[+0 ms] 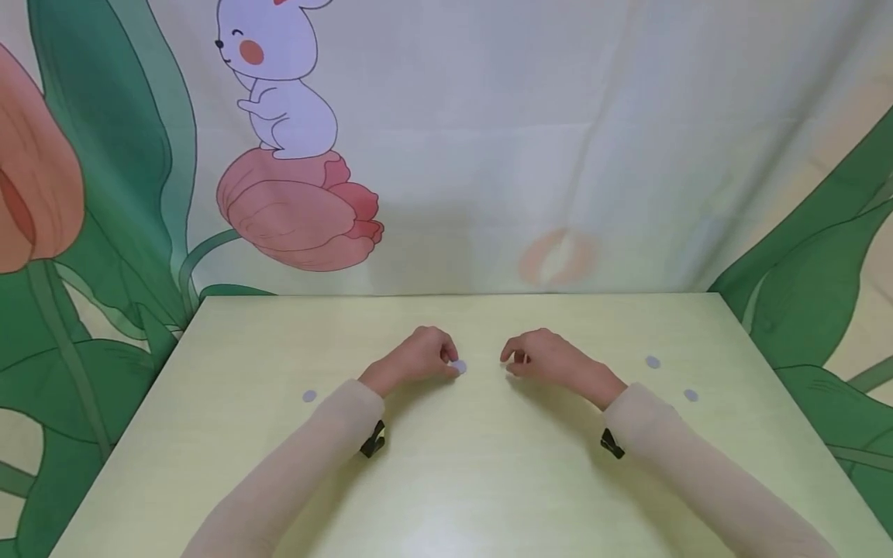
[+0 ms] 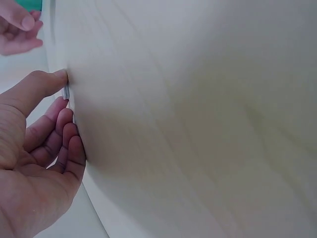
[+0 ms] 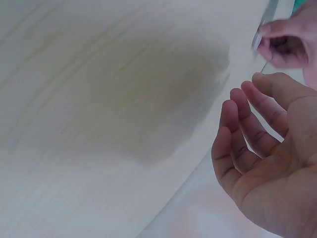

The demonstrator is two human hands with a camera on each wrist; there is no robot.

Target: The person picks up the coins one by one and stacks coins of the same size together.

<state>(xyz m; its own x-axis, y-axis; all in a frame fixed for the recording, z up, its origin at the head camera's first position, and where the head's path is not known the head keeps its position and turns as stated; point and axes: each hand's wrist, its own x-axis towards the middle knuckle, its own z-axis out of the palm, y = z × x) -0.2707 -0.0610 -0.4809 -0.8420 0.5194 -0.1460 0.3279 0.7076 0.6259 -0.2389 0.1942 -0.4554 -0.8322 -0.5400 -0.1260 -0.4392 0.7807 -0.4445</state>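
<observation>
My left hand rests on the pale yellow-green table at its middle and pinches a small grey round disc between thumb and fingers. In the left wrist view the disc stands on edge against the tabletop under the thumb. My right hand lies a short way to the right, its fingers loosely curled and holding nothing. In the right wrist view the fingers are relaxed and apart, and the left hand with the disc shows at the top right.
Three more grey discs lie flat on the table: one at the left and two at the right. A cloth backdrop with a rabbit and tulips hangs behind the far table edge.
</observation>
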